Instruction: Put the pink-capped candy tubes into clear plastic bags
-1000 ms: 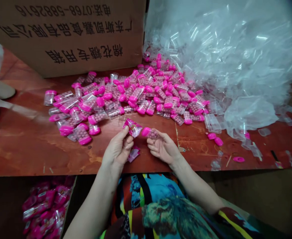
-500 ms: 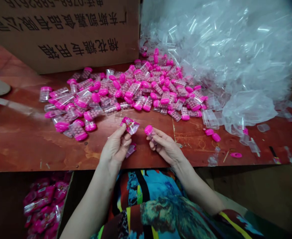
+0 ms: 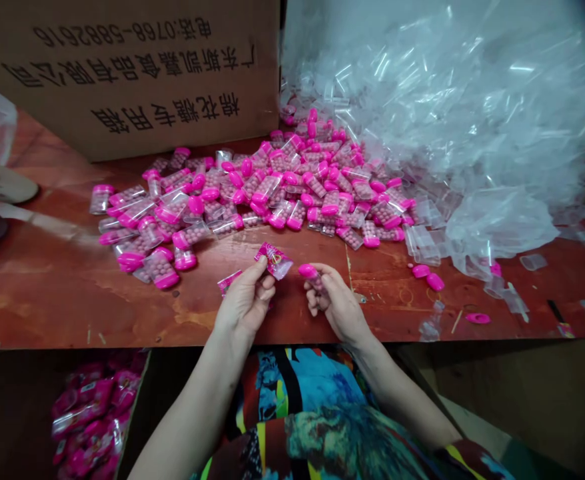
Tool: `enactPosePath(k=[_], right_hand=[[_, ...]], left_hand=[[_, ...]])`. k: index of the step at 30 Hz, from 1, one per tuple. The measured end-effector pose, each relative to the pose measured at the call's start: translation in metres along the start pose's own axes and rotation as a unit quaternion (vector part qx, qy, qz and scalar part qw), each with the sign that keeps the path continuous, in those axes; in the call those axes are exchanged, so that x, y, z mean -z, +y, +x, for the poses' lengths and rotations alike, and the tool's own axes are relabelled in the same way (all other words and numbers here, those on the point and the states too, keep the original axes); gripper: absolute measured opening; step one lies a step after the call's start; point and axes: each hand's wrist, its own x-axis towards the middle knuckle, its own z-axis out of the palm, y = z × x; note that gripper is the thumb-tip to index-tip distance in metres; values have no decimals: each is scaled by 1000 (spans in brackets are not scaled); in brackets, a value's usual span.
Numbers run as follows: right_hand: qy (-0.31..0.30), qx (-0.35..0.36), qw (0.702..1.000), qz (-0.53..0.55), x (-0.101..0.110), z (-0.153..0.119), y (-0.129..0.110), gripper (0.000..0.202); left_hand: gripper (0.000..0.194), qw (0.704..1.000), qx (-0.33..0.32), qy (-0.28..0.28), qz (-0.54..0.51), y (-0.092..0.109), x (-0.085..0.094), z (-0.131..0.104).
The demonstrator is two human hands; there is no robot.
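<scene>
My left hand (image 3: pixel 245 303) is closed, with thumb and fingers pinching a shiny pink printed plastic wrapper (image 3: pixel 276 261). A second pink wrapper piece (image 3: pixel 228 281) shows just left of that hand; whether it is held or lies on the table I cannot tell. In my right hand (image 3: pixel 340 303) is a small clear candy bottle (image 3: pixel 316 279) with a pink cap, tilted, its lower part hidden by the fingers. The bottle and the wrapper are a short gap apart. Beyond both hands lies a heap of similar pink-capped candy bottles (image 3: pixel 267 190).
A large cardboard box (image 3: pixel 172 143) stands at the back left. A mound of clear plastic pieces (image 3: pixel 447 113) fills the back right. Loose pink caps (image 3: pixel 435 282) lie at the right of the red table (image 3: pixel 137 320). Pink packets (image 3: pixel 90 407) sit below the table edge.
The view has shifted slightly. The bottle in my right hand has tipped over more. A pink wrapper piece below my left hand before now shows on that hand's left side.
</scene>
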Motion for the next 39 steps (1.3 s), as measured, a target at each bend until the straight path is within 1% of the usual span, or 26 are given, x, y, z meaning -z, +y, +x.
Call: enactPosePath(k=[2,5,8,13,17,20,25,27,30,33,36,37,39], right_hand=[[19,32,999,-19,-5,-1,0,37],[70,81,992,-63,-15,-2,1,39],[92,90,989,-69,-22,-2,3,39],[81,84,989,-89,-27,-5,11,39],[91,72,992,-57,-30,-4,10,38],[99,71,992,-44,-30,-1,7,38],[93,60,993,-29,-30,2,7,42],[77,56,995,-28,-31,0,9,42],[51,56,996,-38,-30,-2,13,40],[57,65,993,-77,-27,-2,15,44],[64,78,987,-123,-24,-1,14,46],[58,74,989,-116,-24,-1,12,46],[29,48,996,-65,-23,-1,8,48]], left_hand=[[19,1000,-5,8,-2,-2,-1,0],[15,1000,-11,26,-5,-5,-4,0],[15,999,-17,33,-12,-9,-7,0],[19,999,-34,24,-13,-14,-7,1],[21,999,-48,0,0,-17,-4,1],[27,998,-65,-14,21,-21,-1,1],[35,993,-87,-38,68,-26,3,4],[39,991,-75,-55,97,-27,4,3],[46,985,-37,-88,145,-27,4,1],[46,980,-11,-103,167,-28,3,-1],[45,980,6,-111,162,-31,3,-1],[45,981,7,-113,159,-31,2,-1],[46,982,-1,-107,156,-33,3,0]])
